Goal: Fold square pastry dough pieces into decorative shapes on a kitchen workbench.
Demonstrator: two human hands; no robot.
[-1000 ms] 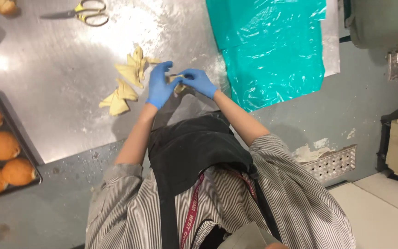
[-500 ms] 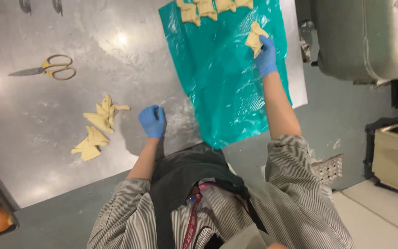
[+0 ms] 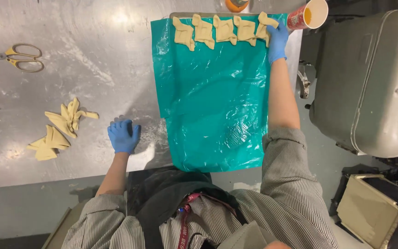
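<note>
A teal plastic sheet point(image 3: 208, 106) covers a tray on the steel table point(image 3: 93, 60). Along its far edge lies a row of several folded pale dough pieces point(image 3: 213, 30). My right hand point(image 3: 278, 39), in a blue glove, is stretched out to the far right end of the row with its fingers on the last dough piece point(image 3: 266, 23). My left hand point(image 3: 123, 135), also gloved, rests flat on the table just left of the sheet, holding nothing. Further left lie a few loose folded dough pieces point(image 3: 61, 129).
Yellow-handled scissors point(image 3: 19, 59) lie at the far left of the table. A paper cup point(image 3: 309, 14) stands past the sheet's far right corner. A large grey metal machine point(image 3: 369, 78) stands to the right, with a beige bin point(image 3: 369, 207) on the floor below it.
My right hand has carried a dough piece further out and set it at the right end of the row. My left hand stays on the table. My view has shifted forward and right.
</note>
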